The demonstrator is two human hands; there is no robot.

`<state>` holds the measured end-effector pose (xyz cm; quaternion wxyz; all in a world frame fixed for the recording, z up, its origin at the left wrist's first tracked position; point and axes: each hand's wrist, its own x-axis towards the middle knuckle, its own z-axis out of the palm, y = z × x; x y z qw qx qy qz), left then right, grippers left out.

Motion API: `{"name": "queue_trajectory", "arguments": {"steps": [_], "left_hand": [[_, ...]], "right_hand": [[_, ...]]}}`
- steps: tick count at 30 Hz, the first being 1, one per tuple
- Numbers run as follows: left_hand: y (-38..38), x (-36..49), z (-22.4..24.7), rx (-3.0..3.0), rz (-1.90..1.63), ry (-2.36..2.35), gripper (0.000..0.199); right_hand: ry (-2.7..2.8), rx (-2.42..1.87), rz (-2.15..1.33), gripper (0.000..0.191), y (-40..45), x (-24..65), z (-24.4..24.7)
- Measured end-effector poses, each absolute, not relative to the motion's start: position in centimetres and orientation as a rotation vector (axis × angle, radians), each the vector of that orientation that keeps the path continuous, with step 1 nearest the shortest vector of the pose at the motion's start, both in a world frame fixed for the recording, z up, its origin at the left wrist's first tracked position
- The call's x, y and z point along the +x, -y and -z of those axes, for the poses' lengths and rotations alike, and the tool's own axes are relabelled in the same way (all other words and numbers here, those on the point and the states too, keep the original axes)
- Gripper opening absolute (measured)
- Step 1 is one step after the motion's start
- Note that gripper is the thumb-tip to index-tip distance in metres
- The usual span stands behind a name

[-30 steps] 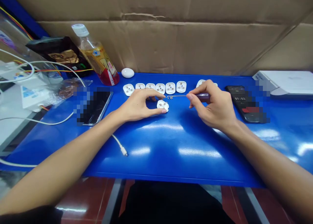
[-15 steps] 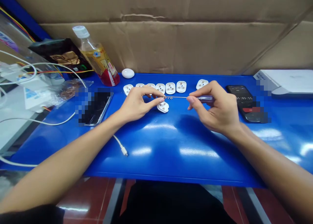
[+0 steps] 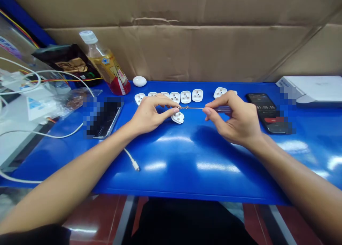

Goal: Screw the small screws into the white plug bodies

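My right hand (image 3: 233, 118) is closed around the purple, see-through handle of a screwdriver (image 3: 220, 109). The thin shaft points left, and its tip reaches the fingertips of my left hand (image 3: 152, 113). Thumb and forefinger there pinch what looks like a small screw (image 3: 178, 108) at the tip. Just below those fingertips, a white plug part (image 3: 178, 117) with metal pieces inside lies on the blue table, partly covered by the thumb. Tiny loose screws (image 3: 186, 107) lie behind the shaft. Farther back stands a row of similar white plug parts (image 3: 185, 97), some hidden behind my hands.
Left lie a phone (image 3: 107, 118), a white cable (image 3: 135, 163) and a leaning drink bottle (image 3: 109, 66). A white oval object (image 3: 139, 81) sits at the back. On the right are a phone showing a timer (image 3: 267, 113) and a white box (image 3: 315, 90). Cardboard (image 3: 213, 52) walls the rear.
The screwdriver and my right hand have shifted very slightly left and the shaft sits a little lower. My left hand keeps its pinch in nearly the same spot.
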<state>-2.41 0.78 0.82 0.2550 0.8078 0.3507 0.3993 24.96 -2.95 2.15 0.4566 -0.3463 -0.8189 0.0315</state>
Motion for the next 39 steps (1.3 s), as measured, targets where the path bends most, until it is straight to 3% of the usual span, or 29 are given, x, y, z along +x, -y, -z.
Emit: {"name": "queue_trajectory", "arguments": {"steps": [5, 11, 19, 23, 29, 39], "left_hand": [[-0.7, -2.3, -0.8, 2.247, -1.125, -0.890, 0.013], [-0.7, -2.2, -0.6, 2.351, -1.289, -0.854, 0.006], [-0.6, -2.3, -0.6, 2.366, -1.267, -0.911, 0.008], [-0.4, -2.5, -0.9, 2.341, -1.223, -0.997, 0.024], [-0.8, -3.1, -1.2, 2.378, -0.841, -0.978, 0.056], [-1.2, -3.2, -0.3, 2.429, -0.718, -0.981, 0.044]], "right_hand": [[2.089, -0.805, -0.074, 0.007, 2.8, 25.3, -2.3], [1.919, -0.975, -0.304, 0.008, 3.1, 24.7, -2.6], [1.971, -0.903, -0.253, 0.006, 3.2, 24.7, -2.3], [1.987, -0.897, -0.193, 0.007, 3.2, 24.7, -2.4], [2.081, -0.871, -0.101, 0.008, 3.2, 25.1, -2.5], [2.250, -0.866, -0.100, 0.006, 3.2, 25.5, -2.2]]}}
